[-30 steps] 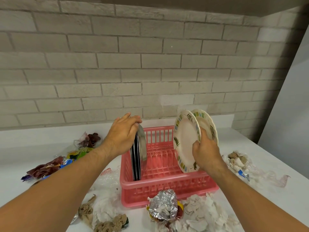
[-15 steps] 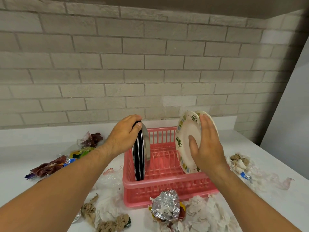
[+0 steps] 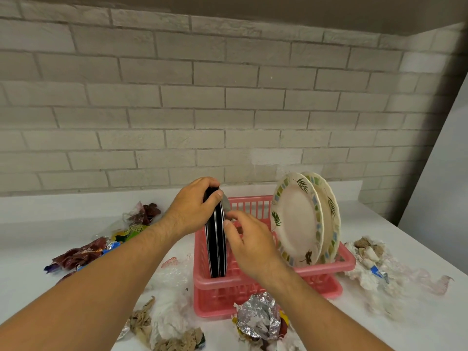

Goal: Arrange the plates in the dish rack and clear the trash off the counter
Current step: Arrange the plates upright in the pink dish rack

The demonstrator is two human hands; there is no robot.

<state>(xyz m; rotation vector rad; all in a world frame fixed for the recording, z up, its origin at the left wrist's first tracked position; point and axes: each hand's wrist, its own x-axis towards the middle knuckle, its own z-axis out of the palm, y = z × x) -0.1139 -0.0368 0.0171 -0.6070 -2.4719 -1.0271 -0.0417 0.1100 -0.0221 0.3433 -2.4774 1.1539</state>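
Plate stage: near complete. Two white plates [image 3: 296, 221] stand on edge at the right end of the rack [image 3: 326, 267], leaning right, one against the other. The dark plates [image 3: 215, 244] stand upright on edge at the left end, inside the rack, with a grey plate [image 3: 226, 204] just beside them on the right; only its top rim shows. No plate is visible on the counter [image 3: 38, 236]. Judged remaining on this stage: seat and release the left-end plates. Trash stage: not started. Wrappers [image 3: 81, 254] lie left of the rack, foil [image 3: 258, 317] and torn paper in front of it, and tissue [image 3: 367, 252] to the right, all on the counter. Left hand [image 3: 192, 211]: fingers curled over the top rim of the dark plates, thumb on their right face; it grips them. Right hand [image 3: 250, 244]: half open, fingers loosely bent, thumb next to the dark plates, fingertips at the grey plate. Whether it has pinched that plate cannot be told.
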